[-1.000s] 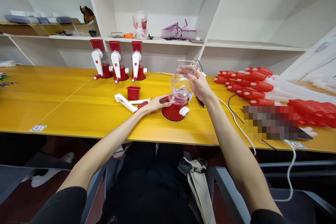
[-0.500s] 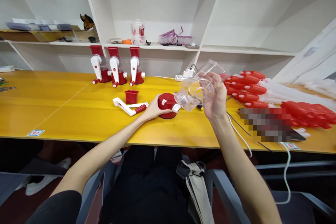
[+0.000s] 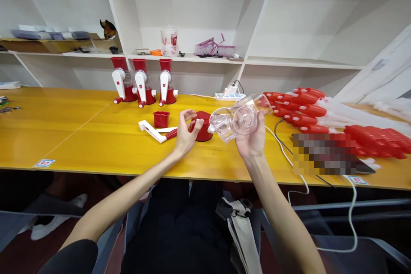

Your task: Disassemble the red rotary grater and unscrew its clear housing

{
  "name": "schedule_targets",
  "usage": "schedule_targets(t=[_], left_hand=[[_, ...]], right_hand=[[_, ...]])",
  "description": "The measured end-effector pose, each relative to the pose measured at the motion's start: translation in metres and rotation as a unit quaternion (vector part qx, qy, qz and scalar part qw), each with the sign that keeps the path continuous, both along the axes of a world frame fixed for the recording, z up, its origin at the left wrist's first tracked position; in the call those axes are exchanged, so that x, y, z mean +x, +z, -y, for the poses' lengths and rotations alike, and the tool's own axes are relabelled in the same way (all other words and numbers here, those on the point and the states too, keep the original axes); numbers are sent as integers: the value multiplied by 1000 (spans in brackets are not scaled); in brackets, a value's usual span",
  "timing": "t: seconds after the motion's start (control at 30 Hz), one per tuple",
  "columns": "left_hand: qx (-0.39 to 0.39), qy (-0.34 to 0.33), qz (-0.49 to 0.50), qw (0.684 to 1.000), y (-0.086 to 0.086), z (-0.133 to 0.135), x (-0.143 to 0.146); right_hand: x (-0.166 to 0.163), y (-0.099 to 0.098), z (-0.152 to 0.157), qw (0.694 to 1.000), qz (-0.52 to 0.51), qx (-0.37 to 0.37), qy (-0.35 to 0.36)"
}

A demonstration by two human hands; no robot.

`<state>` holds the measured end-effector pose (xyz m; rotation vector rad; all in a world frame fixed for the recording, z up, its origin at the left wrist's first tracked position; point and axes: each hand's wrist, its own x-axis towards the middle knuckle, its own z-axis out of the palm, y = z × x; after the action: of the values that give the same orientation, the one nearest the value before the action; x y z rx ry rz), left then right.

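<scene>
Yellow table [image 3: 105, 154] runs from its front edge back to the hands, with a sticker [image 3: 45, 163] at lower left (its writing is too small to read). Mid-frame, the left hand's [image 3: 185, 135] fingers are open, holding nothing, by the red base [image 3: 204, 132]; I can't tell if they touch. Right of it, the right hand's [image 3: 252, 139] curled fingers hold the tilted clear tube [image 3: 245, 120]. Three grinders [image 3: 141, 80] stand behind, upper left.

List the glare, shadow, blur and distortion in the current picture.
Head view throughout: glints streak the clear plastic housing; a soft sheen lies on the yellow tabletop; deep shadow fills the space under it; the left hand looks slightly blurred; shelf uprights splay upward, as with a wide lens; coarse pixelation masks most of a dark flat object.
</scene>
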<state>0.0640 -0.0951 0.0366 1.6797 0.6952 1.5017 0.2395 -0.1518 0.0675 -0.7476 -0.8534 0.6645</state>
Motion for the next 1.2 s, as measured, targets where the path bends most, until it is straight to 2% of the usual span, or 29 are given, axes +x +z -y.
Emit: schedule_targets(t=[0.1,0.13,0.2,0.27,0.43,0.53,0.63,0.7,0.77,0.9,1.0,1.1,1.2], left_hand=[[-79,-93,18,992,3,34,5],[-104,-104,23,989,3,42,7],[-135,-95,47,985,4,49,9],[-135,-69,67,986,8,46,8],[-75,-33,10,997,35,26,-14],[-30,-19,-100,994,56,21,-29],[43,-17,-237,970,71,25,-39],[87,-28,-320,943,79,31,-42],[108,-46,-386,915,85,37,-42],[145,-79,-475,864,102,40,-40],[181,-88,-523,828,111,31,-38],[210,-105,-520,821,110,17,-36],[199,-147,-465,850,103,-1,-41]], right_hand=[[-11,-4,-2,1000,-7,1,2],[-16,-6,-2,1000,-8,1,3],[-25,-7,-1,1000,-6,3,6],[-33,-8,0,1000,1,5,10],[-23,-9,-3,1000,25,-4,-6],[-6,-9,-6,997,48,-13,-59],[6,-4,1,989,108,-12,-104],[6,4,11,981,176,-8,-86],[1,12,23,965,261,-8,-25],[-12,21,38,911,399,-22,100],[-14,20,39,888,443,-27,119],[-11,16,35,881,462,-26,100],[-7,12,31,874,479,-21,75]])
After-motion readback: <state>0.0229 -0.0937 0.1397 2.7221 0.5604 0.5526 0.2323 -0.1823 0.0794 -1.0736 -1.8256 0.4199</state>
